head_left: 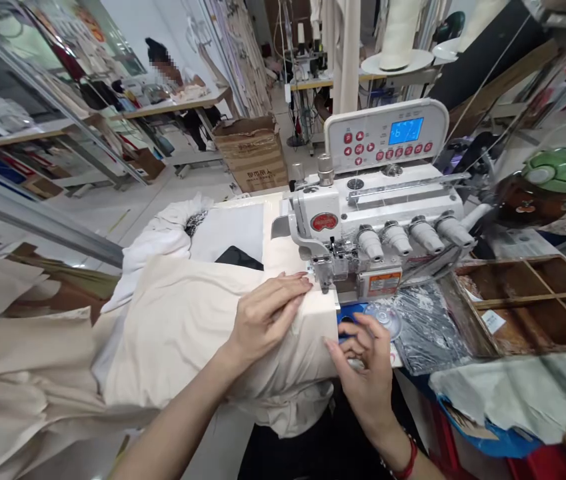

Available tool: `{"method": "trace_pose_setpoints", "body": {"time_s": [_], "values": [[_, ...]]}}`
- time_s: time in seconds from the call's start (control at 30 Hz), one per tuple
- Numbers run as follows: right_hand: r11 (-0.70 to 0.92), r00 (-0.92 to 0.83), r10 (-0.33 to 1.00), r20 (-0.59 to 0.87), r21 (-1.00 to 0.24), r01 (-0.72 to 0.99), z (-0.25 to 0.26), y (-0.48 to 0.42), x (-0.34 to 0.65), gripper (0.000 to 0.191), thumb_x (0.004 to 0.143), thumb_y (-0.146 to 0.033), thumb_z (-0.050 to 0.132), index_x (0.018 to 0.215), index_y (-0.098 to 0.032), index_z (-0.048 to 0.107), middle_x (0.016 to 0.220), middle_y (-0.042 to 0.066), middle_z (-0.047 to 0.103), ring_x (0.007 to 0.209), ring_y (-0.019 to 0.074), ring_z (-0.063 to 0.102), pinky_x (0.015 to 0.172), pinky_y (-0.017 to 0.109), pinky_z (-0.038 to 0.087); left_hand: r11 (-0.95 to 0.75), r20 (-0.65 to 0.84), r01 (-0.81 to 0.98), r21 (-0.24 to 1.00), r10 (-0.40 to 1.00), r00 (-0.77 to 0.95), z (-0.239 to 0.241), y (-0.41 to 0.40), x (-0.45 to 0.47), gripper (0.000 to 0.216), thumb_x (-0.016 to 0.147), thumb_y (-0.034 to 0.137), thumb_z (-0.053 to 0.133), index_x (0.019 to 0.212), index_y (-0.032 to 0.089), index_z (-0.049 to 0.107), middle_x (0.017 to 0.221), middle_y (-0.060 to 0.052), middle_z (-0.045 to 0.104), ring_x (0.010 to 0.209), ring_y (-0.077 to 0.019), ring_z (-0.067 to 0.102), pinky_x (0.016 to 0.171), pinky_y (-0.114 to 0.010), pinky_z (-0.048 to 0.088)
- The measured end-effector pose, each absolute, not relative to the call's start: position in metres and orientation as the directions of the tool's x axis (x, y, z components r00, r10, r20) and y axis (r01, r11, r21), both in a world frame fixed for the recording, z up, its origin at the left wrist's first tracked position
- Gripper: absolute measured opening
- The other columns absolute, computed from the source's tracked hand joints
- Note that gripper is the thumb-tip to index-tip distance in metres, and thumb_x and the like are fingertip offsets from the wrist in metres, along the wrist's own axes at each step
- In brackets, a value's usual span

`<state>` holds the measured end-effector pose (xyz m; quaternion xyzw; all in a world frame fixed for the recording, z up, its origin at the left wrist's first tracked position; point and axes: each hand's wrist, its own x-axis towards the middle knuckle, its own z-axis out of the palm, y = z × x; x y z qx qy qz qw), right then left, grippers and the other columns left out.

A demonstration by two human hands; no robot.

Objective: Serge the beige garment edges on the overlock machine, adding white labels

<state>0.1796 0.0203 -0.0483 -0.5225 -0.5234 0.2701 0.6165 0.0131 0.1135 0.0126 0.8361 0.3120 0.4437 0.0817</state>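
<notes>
Cream fabric [183, 327] lies spread over the sewing table and hangs off its front. My left hand [267, 317] rests flat on it, fingertips close to the presser foot [325, 283] of a white overlock sewing machine [377, 220]. My right hand [365, 363] pinches the right edge of the fabric just in front of the machine, fingers curled on the cloth. A red band circles my right wrist.
The machine's control panel [385, 137] shows a lit blue display. A wooden compartment tray [527, 300] stands at the right, with dark plastic-wrapped material [425, 323] beside it. White cloth [163, 237] is piled behind the fabric. A cardboard box [253, 153] stands on the floor farther back.
</notes>
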Motion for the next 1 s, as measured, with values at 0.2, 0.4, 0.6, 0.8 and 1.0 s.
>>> {"method": "trace_pose_setpoints", "body": {"time_s": [0.2, 0.4, 0.6, 0.8, 1.0], "values": [[0.396, 0.197, 0.862, 0.467, -0.863, 0.313, -0.046, 0.028, 0.18, 0.005, 0.094, -0.019, 0.068, 0.09, -0.021, 0.067, 0.085, 0.001, 0.066, 0.062, 0.0115, 0.061, 0.052, 0.019, 0.052, -0.756, 0.643, 0.457, 0.468, 0.646, 0.411, 0.016, 0.118, 0.011, 0.024, 0.094, 0.012, 0.06, 0.107, 0.021, 0.077, 0.107, -0.007, 0.08, 0.108, -0.0196, 0.076, 0.103, -0.034, 0.059], [0.291, 0.165, 0.924, 0.344, -0.915, 0.278, -0.05, 0.025, 0.182, 0.008, 0.094, -0.025, 0.07, 0.089, -0.02, 0.066, 0.077, -0.001, 0.067, 0.056, 0.0117, 0.061, 0.051, 0.02, 0.054, -0.728, 0.624, 0.494, 0.476, 0.675, 0.394, 0.016, 0.114, 0.013, 0.023, 0.095, 0.014, 0.058, 0.106, 0.022, 0.078, 0.105, -0.006, 0.08, 0.106, -0.0182, 0.076, 0.103, -0.033, 0.059], [0.403, 0.366, 0.773, 0.517, -0.847, 0.346, -0.075, -0.049, 0.199, 0.027, 0.09, -0.007, 0.068, 0.111, -0.023, 0.066, 0.098, 0.006, 0.068, 0.079, 0.0182, 0.07, 0.069, 0.029, 0.064, -0.713, 0.605, 0.511, 0.48, 0.691, 0.397, 0.017, 0.114, 0.012, 0.02, 0.096, 0.016, 0.059, 0.103, 0.021, 0.078, 0.105, -0.004, 0.081, 0.106, -0.0178, 0.076, 0.105, -0.033, 0.058], [0.156, 0.304, 0.913, 0.273, -0.921, 0.358, -0.132, -0.077, 0.2, 0.008, 0.097, -0.02, 0.065, 0.093, -0.019, 0.072, 0.08, 0.003, 0.068, 0.069, 0.0178, 0.068, 0.06, 0.025, 0.058, -0.71, 0.621, 0.547, 0.443, 0.683, 0.384, 0.012, 0.108, 0.015, 0.02, 0.096, 0.017, 0.06, 0.104, 0.021, 0.078, 0.107, -0.004, 0.08, 0.109, -0.0189, 0.075, 0.106, -0.035, 0.057], [0.15, 0.279, 0.923, 0.265, -0.916, 0.373, -0.161, -0.059, 0.167, 0.027, 0.094, -0.033, 0.065, 0.069, -0.021, 0.066, 0.08, 0.003, 0.065, 0.078, 0.0207, 0.064, 0.07, 0.031, 0.056, -0.71, 0.618, 0.516, 0.479, 0.691, 0.375, 0.01, 0.106, 0.016, 0.018, 0.095, 0.022, 0.062, 0.101, 0.024, 0.079, 0.106, -0.004, 0.08, 0.106, -0.0209, 0.076, 0.104, -0.038, 0.057]]}}
